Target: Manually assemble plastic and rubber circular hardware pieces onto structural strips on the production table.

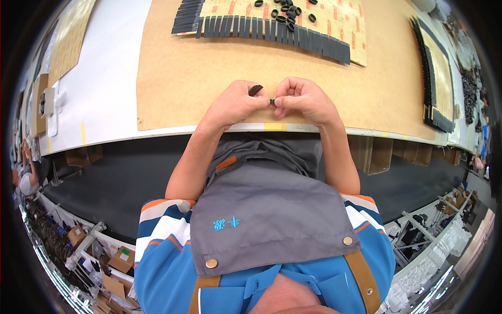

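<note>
My left hand (241, 103) is closed near the table's front edge, with dark strips (255, 90) sticking up between its fingers. How many strips there are I cannot tell. A small black piece (272, 102) is pinched between the fingertips of both hands; my right hand (302, 100) grips its right side with thumb and finger. Whether it is a bent strip or a loop is too small to tell. Beyond my hands, flat black strips (272, 32) lie side by side along a patterned yellow board (356, 46). Several black oval loops (291, 20) are heaped on that board.
Brown paper (178, 89) covers the middle of the white table (112, 68). Another board edged with black strips (436, 78) lies at the right. A patterned board (70, 39) and a cardboard box (39, 107) are at the left. A person (29, 180) shows at the far left.
</note>
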